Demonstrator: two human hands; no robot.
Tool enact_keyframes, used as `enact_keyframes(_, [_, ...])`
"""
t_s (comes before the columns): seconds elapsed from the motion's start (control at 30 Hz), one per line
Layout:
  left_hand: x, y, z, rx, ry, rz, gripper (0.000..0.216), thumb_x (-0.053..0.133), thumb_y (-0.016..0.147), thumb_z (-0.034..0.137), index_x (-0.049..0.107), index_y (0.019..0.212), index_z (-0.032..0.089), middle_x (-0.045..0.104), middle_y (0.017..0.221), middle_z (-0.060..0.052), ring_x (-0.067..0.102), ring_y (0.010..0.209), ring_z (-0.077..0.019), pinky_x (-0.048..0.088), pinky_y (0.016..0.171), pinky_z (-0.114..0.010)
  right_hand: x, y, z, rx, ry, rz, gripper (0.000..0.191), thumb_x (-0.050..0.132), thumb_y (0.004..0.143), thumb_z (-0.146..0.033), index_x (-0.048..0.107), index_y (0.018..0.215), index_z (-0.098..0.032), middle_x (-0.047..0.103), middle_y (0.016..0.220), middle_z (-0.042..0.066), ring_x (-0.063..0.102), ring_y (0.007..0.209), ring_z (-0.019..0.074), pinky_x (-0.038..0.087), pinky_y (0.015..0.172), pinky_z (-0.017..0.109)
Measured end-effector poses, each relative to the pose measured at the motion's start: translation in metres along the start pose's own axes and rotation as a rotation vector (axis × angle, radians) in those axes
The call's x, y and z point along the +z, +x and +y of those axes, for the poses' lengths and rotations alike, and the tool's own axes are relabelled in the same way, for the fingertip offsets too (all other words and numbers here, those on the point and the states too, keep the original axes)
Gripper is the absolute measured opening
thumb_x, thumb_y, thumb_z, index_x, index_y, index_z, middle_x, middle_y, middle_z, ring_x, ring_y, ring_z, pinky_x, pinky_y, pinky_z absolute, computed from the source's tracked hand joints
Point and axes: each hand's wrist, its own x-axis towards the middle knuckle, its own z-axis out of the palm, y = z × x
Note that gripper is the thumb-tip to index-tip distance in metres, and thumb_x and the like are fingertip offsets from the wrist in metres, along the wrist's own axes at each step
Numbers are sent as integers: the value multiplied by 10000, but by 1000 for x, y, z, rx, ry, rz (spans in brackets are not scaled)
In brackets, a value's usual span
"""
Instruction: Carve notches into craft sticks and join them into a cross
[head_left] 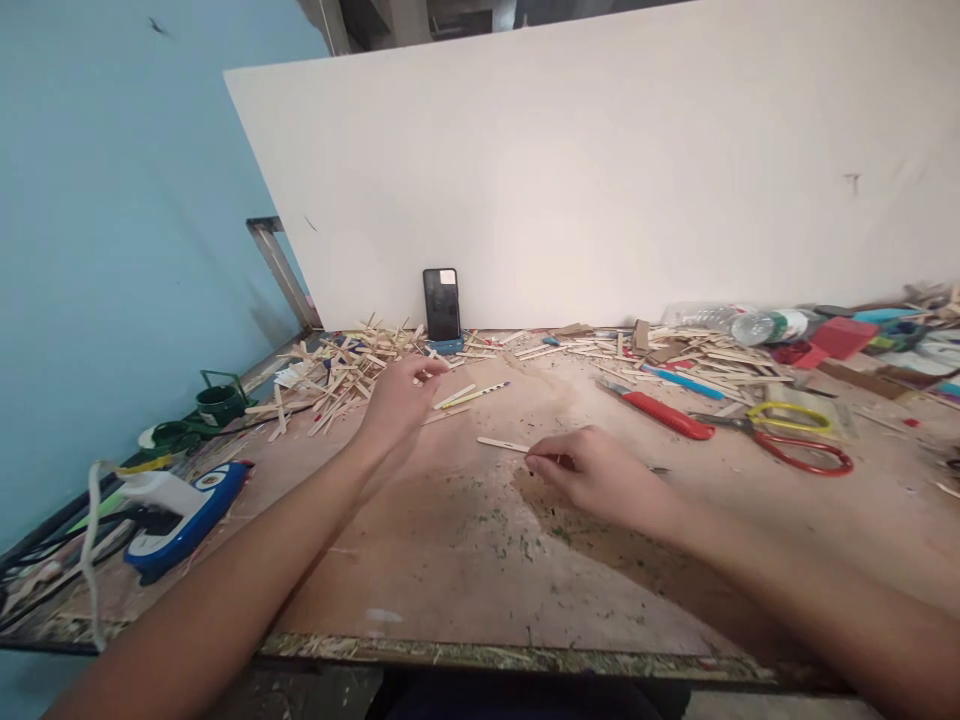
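Behind our table [420, 580] stands a whitish board [570, 170]. Our hands are apart: our right hand [589, 465] pinches one end of a flat stick [499, 444] at the table's middle, and our left hand [397, 402] curls beside a pile of sticks [352, 375] (we cannot tell whether it grips one). Farther out, a phone [441, 310] stands upright before the board, with a red knife [667, 412] and scissors [750, 424] to our right.

Matt wooden stick [501, 444], plastic knife handle [667, 414]
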Motion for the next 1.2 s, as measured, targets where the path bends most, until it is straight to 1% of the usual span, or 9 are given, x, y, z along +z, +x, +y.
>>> enact_keyframes(0.2, [7,-6,-7,69,314,-233,351,719,1090,422,704,1358,194,712,1392,-115,725,1200,-260,649,1040,-487,-31,1,15,83,-284,-46,244,690,1093,-409,771,1117,-180,792,1142,77,745,1057,224,605,1010,457])
enact_keyframes(0.37, [9,-5,-12,79,453,-299,362,721,1090,422,698,1369,194,709,1397,-116,725,1202,-261,651,1036,-486,-60,-3,28,168,-449,-188,245,728,1074,-413,761,1139,-179,776,1135,69,743,1020,214,631,967,445])
enact_keyframes(0.53, [12,-3,-14,72,528,-308,373,726,1086,423,694,1376,192,707,1400,-117,724,1208,-265,650,1036,-489,-64,-10,27,142,-485,-294,204,752,1047,-377,744,985,-183,744,955,23,694,875,184,596,885,390])
enact_keyframes(0.67, [10,-2,-14,67,547,-311,385,731,1083,424,690,1384,188,705,1402,-118,724,1212,-269,651,1036,-493,-57,-14,26,106,-443,-277,181,770,967,-260,667,834,-192,654,811,-12,576,756,168,493,776,332])
enact_keyframes(0.77, [3,2,-15,47,546,-300,375,729,1084,424,694,1376,190,708,1396,-116,726,1207,-266,652,1033,-488,-54,-14,21,103,-360,-169,138,732,865,-142,615,830,-207,597,751,-25,492,685,163,381,693,309])
enact_keyframes(0.87, [-5,6,-14,25,536,-284,367,727,1085,423,698,1367,189,712,1388,-114,728,1200,-264,653,1032,-487,-58,-13,12,88,-207,-33,145,679,807,-137,590,882,-225,589,722,-22,498,662,172,334,641,322])
enact_keyframes(1.0, [-17,7,4,46,478,-266,346,722,1089,426,710,1340,188,723,1362,-108,732,1182,-258,653,1028,-479,-59,-9,8,37,19,70,143,607,907,-206,630,1048,-205,688,884,9,632,775,178,458,695,307])
enact_keyframes(1.07, [-21,4,20,98,422,-269,341,716,1092,433,715,1322,180,737,1323,-101,739,1156,-252,650,1026,-481,-56,-5,13,12,88,27,95,650,982,-257,672,1041,-186,709,906,13,661,787,169,522,733,311])
enact_keyframes(1.2, [-17,-19,53,297,270,-371,193,677,1088,300,770,1207,181,790,1201,-73,747,1115,-242,600,1067,-471,-46,3,28,12,146,-91,285,760,1043,-434,721,986,-158,732,943,16,689,804,160,608,767,335])
